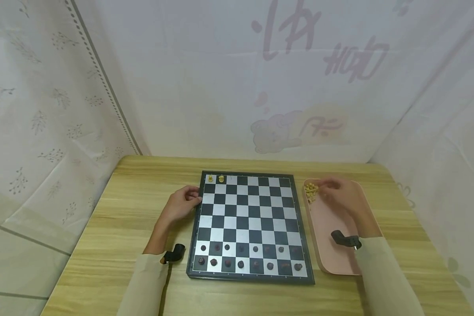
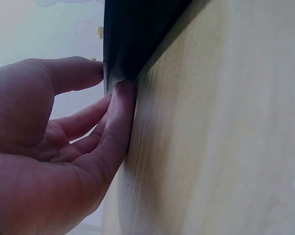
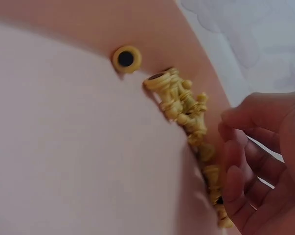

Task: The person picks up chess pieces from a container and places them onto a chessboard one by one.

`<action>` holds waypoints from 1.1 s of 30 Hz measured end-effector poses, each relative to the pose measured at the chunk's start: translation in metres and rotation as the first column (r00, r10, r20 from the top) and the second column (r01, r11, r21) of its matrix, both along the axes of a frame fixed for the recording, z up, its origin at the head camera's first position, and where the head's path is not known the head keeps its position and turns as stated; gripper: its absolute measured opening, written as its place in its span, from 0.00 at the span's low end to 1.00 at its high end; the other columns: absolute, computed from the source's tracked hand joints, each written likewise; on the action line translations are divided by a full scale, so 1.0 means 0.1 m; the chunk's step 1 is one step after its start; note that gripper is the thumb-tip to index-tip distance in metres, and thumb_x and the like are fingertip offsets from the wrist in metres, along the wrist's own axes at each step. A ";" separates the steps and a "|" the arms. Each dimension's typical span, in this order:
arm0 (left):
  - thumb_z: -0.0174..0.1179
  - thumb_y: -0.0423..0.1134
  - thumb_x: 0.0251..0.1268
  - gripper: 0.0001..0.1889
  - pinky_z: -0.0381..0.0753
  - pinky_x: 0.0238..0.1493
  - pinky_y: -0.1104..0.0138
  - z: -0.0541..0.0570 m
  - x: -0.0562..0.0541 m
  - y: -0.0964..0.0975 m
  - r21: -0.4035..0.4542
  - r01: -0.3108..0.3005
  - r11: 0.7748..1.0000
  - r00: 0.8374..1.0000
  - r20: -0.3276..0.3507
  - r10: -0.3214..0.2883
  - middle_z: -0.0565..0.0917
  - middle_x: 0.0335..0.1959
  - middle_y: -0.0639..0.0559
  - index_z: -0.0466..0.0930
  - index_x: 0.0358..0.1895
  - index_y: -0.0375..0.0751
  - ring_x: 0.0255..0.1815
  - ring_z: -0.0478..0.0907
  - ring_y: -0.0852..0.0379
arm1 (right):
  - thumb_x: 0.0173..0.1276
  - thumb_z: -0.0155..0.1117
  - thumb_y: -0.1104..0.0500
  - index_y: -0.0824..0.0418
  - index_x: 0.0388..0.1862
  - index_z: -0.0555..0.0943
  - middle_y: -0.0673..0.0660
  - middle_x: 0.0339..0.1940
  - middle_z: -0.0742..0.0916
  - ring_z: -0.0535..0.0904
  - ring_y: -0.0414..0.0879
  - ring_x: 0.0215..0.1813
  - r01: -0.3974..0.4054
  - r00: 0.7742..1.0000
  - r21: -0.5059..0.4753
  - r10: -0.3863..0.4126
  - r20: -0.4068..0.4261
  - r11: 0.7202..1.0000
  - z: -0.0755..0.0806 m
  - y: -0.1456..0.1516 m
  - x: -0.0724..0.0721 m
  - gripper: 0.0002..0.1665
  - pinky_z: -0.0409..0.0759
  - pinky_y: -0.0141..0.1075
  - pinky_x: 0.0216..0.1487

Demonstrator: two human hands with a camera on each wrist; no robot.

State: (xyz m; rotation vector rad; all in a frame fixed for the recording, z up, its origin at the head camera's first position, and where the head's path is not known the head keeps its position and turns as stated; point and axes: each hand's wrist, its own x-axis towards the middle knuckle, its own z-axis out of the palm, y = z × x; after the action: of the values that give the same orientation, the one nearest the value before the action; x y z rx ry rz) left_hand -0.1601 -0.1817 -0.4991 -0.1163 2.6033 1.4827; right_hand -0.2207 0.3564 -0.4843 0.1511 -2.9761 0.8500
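Observation:
A black-and-white chessboard (image 1: 242,223) lies on the table. My left hand (image 1: 180,202) rests at its left side; in the left wrist view the fingertips touch the dark board edge (image 2: 125,36), one finger at the top and another low by the tabletop. Over the pink tray (image 1: 332,245), my right hand (image 1: 339,193) is beside a heap of pale yellow chess pieces (image 1: 310,191). Its fingers bend loosely close to the heap (image 3: 179,100) in the right wrist view, with no piece visible between them. One yellow piece (image 3: 126,59) lies apart, its dark base showing.
Two yellow pieces, one of them a light chess piece (image 1: 221,179), stand in the board's far left corner. Dark chess pieces (image 1: 241,264) fill the two nearest rows. A wooden table (image 1: 142,175) carries everything, with a patterned curtain (image 1: 205,87) behind it.

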 end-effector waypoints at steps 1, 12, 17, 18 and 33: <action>0.66 0.37 0.80 0.22 0.82 0.54 0.54 0.00 0.00 0.00 -0.001 0.000 1.000 1.000 0.000 0.000 0.87 0.54 0.40 0.80 0.71 0.32 0.54 0.85 0.44 | 0.81 0.68 0.43 0.46 0.57 0.92 0.58 0.63 0.91 0.83 0.63 0.67 0.014 1.000 -0.003 -0.014 -0.003 1.000 -0.01 0.01 0.00 0.15 0.74 0.60 0.63; 0.66 0.38 0.80 0.23 0.82 0.54 0.55 -0.02 -0.01 0.00 -0.010 0.012 1.000 1.000 0.000 -0.012 0.87 0.54 0.40 0.80 0.72 0.32 0.56 0.86 0.43 | 0.82 0.64 0.36 0.45 0.58 0.92 0.58 0.63 0.91 0.83 0.64 0.68 0.049 0.999 0.042 -0.050 0.010 0.998 0.00 -0.05 0.03 0.22 0.75 0.63 0.65; 0.67 0.38 0.79 0.23 0.82 0.53 0.56 -0.02 -0.01 0.00 -0.009 0.011 1.000 1.000 0.004 -0.011 0.87 0.54 0.40 0.80 0.71 0.32 0.55 0.86 0.43 | 0.81 0.66 0.38 0.46 0.57 0.93 0.57 0.60 0.92 0.85 0.59 0.61 0.000 1.000 0.053 -0.001 0.025 0.999 -0.02 -0.14 0.01 0.20 0.76 0.54 0.59; 0.66 0.38 0.79 0.23 0.82 0.52 0.56 -0.02 -0.01 0.00 -0.009 0.013 1.000 1.000 0.004 -0.013 0.87 0.54 0.40 0.80 0.71 0.32 0.55 0.86 0.43 | 0.81 0.67 0.40 0.49 0.57 0.93 0.58 0.61 0.91 0.84 0.59 0.60 -0.015 0.999 0.017 0.014 0.040 1.000 -0.03 -0.17 0.00 0.19 0.76 0.52 0.58; 0.66 0.37 0.80 0.23 0.82 0.50 0.58 -0.02 -0.01 0.00 -0.003 0.006 1.000 1.000 0.001 -0.006 0.87 0.54 0.40 0.80 0.71 0.31 0.53 0.86 0.45 | 0.77 0.75 0.56 0.65 0.51 0.92 0.62 0.47 0.91 0.83 0.57 0.48 -0.052 0.998 -0.088 0.054 0.018 0.995 -0.16 -0.34 -0.04 0.14 0.77 0.47 0.49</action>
State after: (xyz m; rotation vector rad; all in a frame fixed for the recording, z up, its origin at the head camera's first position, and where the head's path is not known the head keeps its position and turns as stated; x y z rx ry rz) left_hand -0.1607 -0.1820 -0.5013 -0.1090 2.6032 1.4767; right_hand -0.2248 0.3222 -0.5000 0.2210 -2.9590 0.9910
